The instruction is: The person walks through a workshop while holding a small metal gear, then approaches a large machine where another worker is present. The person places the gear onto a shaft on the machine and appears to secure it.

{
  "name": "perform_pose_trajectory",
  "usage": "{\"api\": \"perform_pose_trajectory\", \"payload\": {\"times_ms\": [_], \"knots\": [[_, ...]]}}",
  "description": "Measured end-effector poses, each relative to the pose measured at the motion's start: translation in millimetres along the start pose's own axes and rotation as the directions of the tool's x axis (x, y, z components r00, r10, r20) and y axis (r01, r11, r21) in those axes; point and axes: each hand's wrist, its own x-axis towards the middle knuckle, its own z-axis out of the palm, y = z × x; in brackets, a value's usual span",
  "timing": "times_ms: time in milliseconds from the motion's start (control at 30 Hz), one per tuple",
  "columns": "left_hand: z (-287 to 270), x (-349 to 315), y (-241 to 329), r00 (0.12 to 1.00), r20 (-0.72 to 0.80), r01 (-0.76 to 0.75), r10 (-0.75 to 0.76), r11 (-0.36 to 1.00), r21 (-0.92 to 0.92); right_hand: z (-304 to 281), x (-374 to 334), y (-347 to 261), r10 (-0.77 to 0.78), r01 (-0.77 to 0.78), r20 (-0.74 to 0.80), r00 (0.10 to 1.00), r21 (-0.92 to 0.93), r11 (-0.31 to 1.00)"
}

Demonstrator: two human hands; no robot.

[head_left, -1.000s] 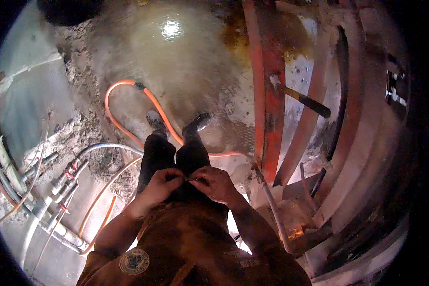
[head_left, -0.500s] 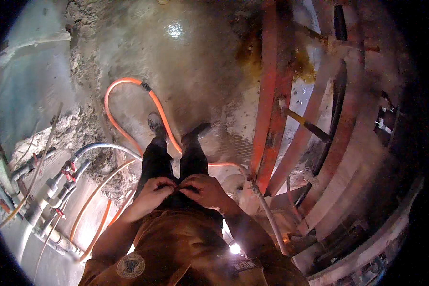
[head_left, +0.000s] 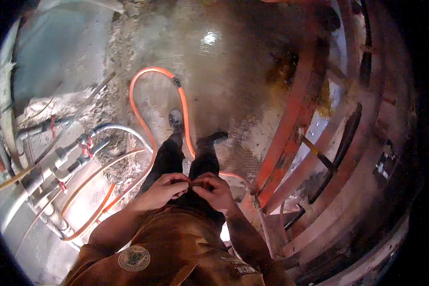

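In the head view, your left hand and your right hand meet in front of your lap, the thumb and fingertips of each drawn together close to the other's. You cannot tell from here whether either grip is clamped on anything; whatever may lie between the fingertips is too small and dark to make out. Right behind your hands are your dark trousers, and below them your brown top. An orange hose loops on the floor around your left shoe, with your right shoe outside it. Pipes with red-handled valves stand to your left, red beams to your right.
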Motion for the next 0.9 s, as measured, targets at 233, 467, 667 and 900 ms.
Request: {"api": "perform_pose_trajectory", "payload": {"times_ms": [233, 467, 667, 900], "knots": [[-6, -6, -8, 0.995, 0.038, -0.092, 0.093, 0.995, -0.027, 16, 1, 3, -0.001, 0.008, -0.033, 0.999, 0.224, 0.975], [-13, -8, -18, 0.995, 0.069, -0.055, 0.067, 0.986, -0.158, 23, -3, 6, -0.029, 0.03, -0.007, 1.0, 0.25, 0.968], [-7, -14, -16, 0.991, -0.094, -0.086, 0.092, 0.995, 0.058, 30, -8, 1, 0.183, -0.182, 0.02, 0.983, 0.241, 0.953], [-4, -15, -23, 0.941, -0.272, -0.183, 0.201, 0.979, 0.092, 41, -8, 5, -0.023, 0.033, -0.051, 0.998, 0.213, 0.977]]}}
